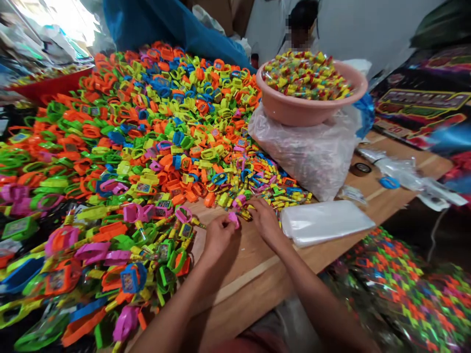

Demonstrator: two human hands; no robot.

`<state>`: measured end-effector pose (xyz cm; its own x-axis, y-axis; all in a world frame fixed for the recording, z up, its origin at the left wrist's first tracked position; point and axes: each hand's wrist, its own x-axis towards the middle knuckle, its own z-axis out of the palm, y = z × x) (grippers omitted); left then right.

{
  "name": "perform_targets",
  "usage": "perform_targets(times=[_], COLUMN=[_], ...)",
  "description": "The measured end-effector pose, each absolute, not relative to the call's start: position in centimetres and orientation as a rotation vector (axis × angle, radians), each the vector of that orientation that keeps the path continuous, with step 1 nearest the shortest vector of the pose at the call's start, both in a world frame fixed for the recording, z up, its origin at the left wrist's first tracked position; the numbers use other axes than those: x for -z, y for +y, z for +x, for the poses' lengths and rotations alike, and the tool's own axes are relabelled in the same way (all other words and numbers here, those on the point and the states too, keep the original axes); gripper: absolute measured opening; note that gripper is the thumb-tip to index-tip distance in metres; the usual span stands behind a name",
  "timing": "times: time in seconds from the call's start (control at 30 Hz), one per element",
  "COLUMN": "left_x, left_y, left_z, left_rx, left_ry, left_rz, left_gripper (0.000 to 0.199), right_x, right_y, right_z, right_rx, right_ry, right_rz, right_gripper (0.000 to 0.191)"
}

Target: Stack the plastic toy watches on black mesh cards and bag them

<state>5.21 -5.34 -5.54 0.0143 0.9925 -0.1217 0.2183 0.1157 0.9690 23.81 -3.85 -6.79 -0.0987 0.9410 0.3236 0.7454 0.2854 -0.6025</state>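
Tabletop (239,289): wooden, heaped with tons of plastic toy watches (162,137).
Left hand (219,236): pinched a pink toy watch (233,219), apart from the right.
Right hand (265,223): resting on yellow toy watches (246,213), grip hard to tell.

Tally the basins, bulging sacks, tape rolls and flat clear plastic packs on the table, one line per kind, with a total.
Salmon-pink plastic basin: 1
Bulging clear plastic sack: 1
Roll of tape: 1
Flat clear plastic pack: 1
Total: 4
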Motion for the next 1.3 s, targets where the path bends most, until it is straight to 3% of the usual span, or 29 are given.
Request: perform_targets(times=[0.4, 0.53, 0.7, 1.0, 1.3], left_x=[6.3, 6.1, 4.5, 2.0, 1.5], left_y=[-5.5, -6.2, -8.3, -10.9, -11.0], left_z=[3.6, 3.3, 2.8, 2.1, 1.5], left_rx=[-1.055, -1.102, -1.125, -1.143, -1.127], left_ry=[1.329, 1.300, 1.318, 1.351, 1.308], left_rz=[0.958, 1.097, 1.325, 2.084, 2.398], left_gripper=[0.031, 0.017, 0.003, 0.030, 0.029], right_x=[5.8, 5.8, 5.1, 2.5, 2.4], right_y=[-8.8, -9.2, -9.5, -10.3, -10.8], right_z=[20.1, 20.6, 20.4, 19.4, 19.6], right_rx=[-0.676, -0.746, -1.071, -1.451, -1.552], right_ry=[-1.799, -1.729, -1.564, -1.296, -1.207], right_rz=[-1.398, -1.409, -1.283, -1.094, -0.982], right_gripper=[0.034, 0.031, 0.032, 0.043, 0.043])
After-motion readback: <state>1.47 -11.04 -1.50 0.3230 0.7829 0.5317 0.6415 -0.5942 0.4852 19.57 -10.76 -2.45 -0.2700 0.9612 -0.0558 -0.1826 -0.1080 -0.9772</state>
